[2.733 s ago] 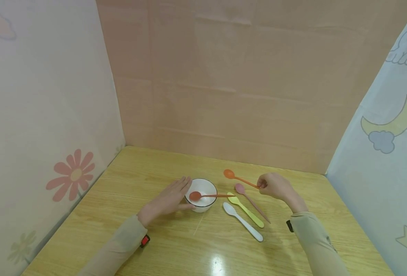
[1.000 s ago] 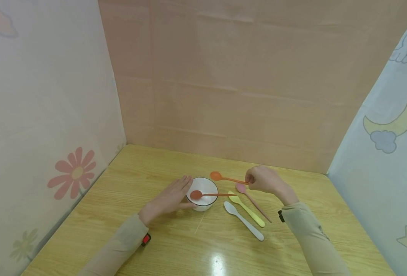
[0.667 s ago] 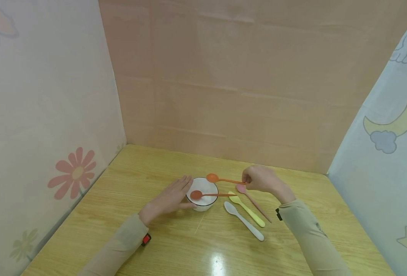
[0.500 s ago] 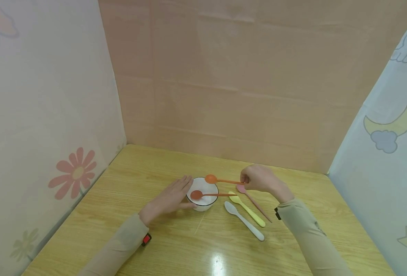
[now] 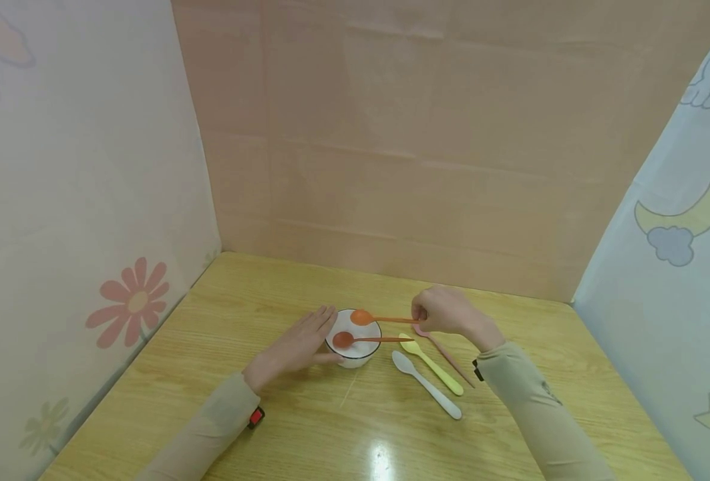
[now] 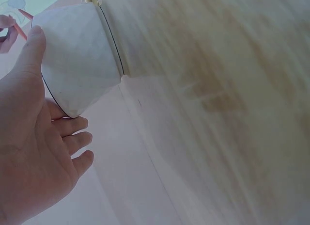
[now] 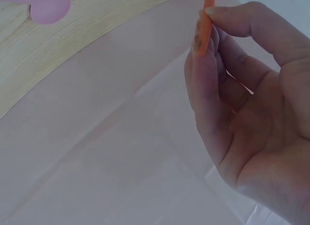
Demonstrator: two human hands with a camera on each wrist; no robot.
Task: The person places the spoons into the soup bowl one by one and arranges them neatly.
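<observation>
In the head view, a white bowl [image 5: 352, 363] with a dark rim stands on the wooden table. My left hand [image 5: 294, 345] spans its left side, thumb and fingers around it; the left wrist view has the thumb along the bowl's wall [image 6: 77, 50]. A red-orange spoon [image 5: 343, 340] sits in the bowl, its handle sticking out over the right rim. Between thumb and fingers, my right hand [image 5: 447, 310] pinches the handle end of an orange spoon [image 5: 363, 317]. That spoon's head overlaps the bowl's far part, facing left.
Right of the bowl lie a white spoon [image 5: 425, 384], a yellow spoon [image 5: 431, 367] and a pink spoon [image 5: 447, 355], handles pointing to the near right. A tan backdrop [image 5: 391, 167] closes the table's far edge, with patterned sheets at both sides.
My right hand has carried the orange spoon leftward and slightly nearer, bringing its head from right of the bowl to over it. The left hand and the bowl have stayed in place.
</observation>
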